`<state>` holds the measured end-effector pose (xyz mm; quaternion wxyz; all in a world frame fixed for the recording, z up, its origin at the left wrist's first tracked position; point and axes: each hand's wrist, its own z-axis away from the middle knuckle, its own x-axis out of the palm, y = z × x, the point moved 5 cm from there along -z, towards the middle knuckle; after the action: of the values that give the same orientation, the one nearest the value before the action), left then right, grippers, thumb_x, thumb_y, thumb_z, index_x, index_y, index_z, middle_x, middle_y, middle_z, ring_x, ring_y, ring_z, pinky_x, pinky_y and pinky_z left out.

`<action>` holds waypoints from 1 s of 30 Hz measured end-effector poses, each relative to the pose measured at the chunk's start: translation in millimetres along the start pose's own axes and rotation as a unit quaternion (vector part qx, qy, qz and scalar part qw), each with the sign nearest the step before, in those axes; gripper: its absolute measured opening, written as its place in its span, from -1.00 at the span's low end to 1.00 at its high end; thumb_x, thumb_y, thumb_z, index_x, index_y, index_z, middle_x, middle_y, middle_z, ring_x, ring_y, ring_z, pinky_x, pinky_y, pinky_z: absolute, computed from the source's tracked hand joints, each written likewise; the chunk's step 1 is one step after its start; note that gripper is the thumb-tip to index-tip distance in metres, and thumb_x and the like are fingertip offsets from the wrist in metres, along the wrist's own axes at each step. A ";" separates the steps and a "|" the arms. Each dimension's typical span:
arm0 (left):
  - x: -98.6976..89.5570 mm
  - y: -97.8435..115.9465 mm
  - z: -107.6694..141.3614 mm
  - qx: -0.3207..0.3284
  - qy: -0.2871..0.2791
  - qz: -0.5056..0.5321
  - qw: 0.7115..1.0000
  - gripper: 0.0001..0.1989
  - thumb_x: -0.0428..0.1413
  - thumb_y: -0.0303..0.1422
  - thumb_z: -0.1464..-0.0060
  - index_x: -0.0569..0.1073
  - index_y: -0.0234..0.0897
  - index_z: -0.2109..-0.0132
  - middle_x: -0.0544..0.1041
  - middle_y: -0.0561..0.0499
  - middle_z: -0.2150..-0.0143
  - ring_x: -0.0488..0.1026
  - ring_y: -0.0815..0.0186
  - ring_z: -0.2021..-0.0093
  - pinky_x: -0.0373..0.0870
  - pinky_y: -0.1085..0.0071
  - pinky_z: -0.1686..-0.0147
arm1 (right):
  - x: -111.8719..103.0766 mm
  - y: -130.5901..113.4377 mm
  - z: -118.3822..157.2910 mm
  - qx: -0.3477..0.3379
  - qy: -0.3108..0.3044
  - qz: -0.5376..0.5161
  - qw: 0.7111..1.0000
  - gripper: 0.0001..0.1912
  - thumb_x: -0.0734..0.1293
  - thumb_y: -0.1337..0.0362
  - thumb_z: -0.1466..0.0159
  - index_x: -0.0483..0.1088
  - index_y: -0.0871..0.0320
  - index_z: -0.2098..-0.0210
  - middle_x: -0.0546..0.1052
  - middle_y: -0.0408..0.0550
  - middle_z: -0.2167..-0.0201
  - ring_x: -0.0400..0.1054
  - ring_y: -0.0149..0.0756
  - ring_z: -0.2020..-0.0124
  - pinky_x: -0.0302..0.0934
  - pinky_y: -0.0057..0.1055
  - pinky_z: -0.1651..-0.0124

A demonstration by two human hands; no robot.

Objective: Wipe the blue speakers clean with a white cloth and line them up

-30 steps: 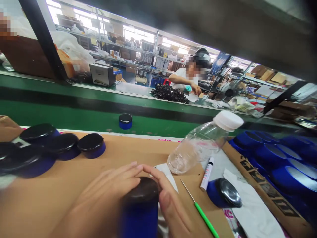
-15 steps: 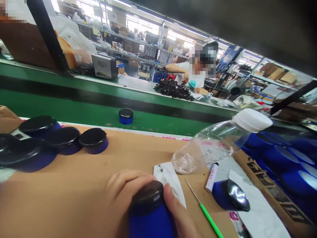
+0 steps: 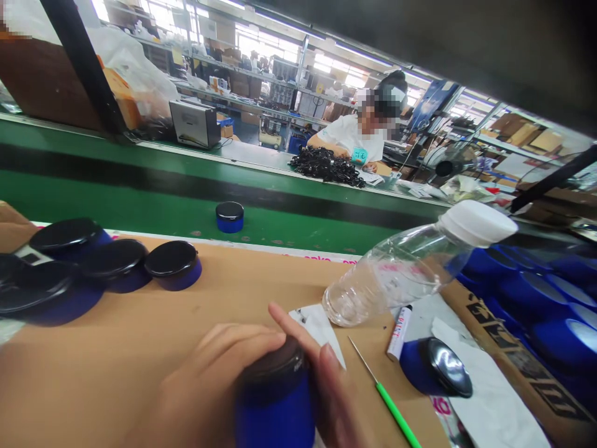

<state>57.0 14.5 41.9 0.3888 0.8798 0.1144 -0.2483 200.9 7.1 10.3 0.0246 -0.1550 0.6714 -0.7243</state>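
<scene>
Near the bottom middle stands a blue cylinder with a black top (image 3: 275,398), blurred, small pale lettering at its upper edge. My left hand (image 3: 214,379) is curled over its left side, fingers on the black top. My right hand (image 3: 326,379) presses against its right side, one finger stretched up past the rim; its lower part is out of frame. To the right lie a green-handled pick (image 3: 392,407), a white paint marker (image 3: 400,334) and a similar blue cylinder with a glossy black top (image 3: 436,367) on its side.
A clear plastic bottle (image 3: 396,274) with a white cap leans behind the marker. Several black-topped blue cylinders (image 3: 173,266) stand at left; another (image 3: 229,217) sits on the green belt (image 3: 153,214). A carton (image 3: 517,361) of blue parts stands right. A person (image 3: 359,134) works opposite.
My right hand has shifted up, a finger now extended past the top's rim. The cylinder has moved slightly left and its lettering has turned. The cylinder on the belt appears a little farther left.
</scene>
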 end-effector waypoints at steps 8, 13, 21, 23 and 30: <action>1.6 -19.9 6.4 -0.043 -0.053 0.122 0.990 -0.32 0.31 -0.39 0.07 0.26 0.03 -0.18 0.52 0.13 -0.11 0.55 0.28 -0.01 0.55 0.64 0.10 | 6.9 -13.7 5.1 0.023 -0.106 -0.140 0.984 -0.35 0.39 0.04 -0.24 0.14 -0.36 -0.27 0.35 -0.33 -0.27 0.35 -0.18 -0.18 0.23 -0.30 -0.19; 2.7 -16.6 5.8 -0.055 -0.053 0.132 0.988 -0.36 0.30 -0.33 0.04 0.27 0.12 -0.17 0.53 0.20 -0.06 0.58 0.32 0.09 0.56 0.64 0.19 | 8.1 -14.3 8.0 0.025 -0.076 -0.127 0.989 -0.39 0.40 0.02 -0.22 0.24 -0.29 -0.24 0.41 -0.28 -0.21 0.39 -0.20 -0.11 0.23 -0.30 -0.17; 4.3 -8.6 -1.7 -0.078 -0.011 0.093 0.993 -0.52 0.17 -0.43 0.00 0.36 0.14 -0.05 0.55 0.28 0.01 0.56 0.43 0.10 0.46 0.65 0.05 | 8.2 -14.2 1.7 -0.012 -0.043 -0.100 0.994 -0.62 0.38 0.03 -0.23 0.41 -0.24 -0.05 0.54 -0.29 0.00 0.41 -0.38 0.04 0.23 -0.49 -0.04; 5.2 -8.5 -4.0 -0.096 -0.012 0.113 0.989 -0.51 0.21 -0.43 0.04 0.39 0.17 -0.02 0.56 0.31 0.02 0.56 0.45 0.09 0.46 0.69 0.10 | 7.6 -11.8 0.9 -0.019 -0.059 -0.108 0.992 -0.62 0.35 0.01 -0.25 0.39 -0.25 -0.07 0.54 -0.29 -0.03 0.42 -0.37 0.04 0.24 -0.48 -0.05; -1.7 -7.7 -7.7 -0.132 0.027 0.078 0.988 -0.54 0.28 -0.23 0.09 0.50 -0.04 -0.03 0.63 0.00 0.14 0.58 0.12 0.11 0.58 0.33 0.16 | 3.3 -6.2 6.0 0.003 -0.005 0.033 0.999 -0.29 0.29 -0.12 -0.28 0.04 -0.20 -0.35 0.24 -0.22 -0.34 0.09 -0.20 -0.37 0.00 -0.23 -0.37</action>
<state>55.1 25.4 42.4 0.5167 0.8333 0.0879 -0.1759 200.4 1.1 17.3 0.0519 -0.1360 0.6737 -0.7245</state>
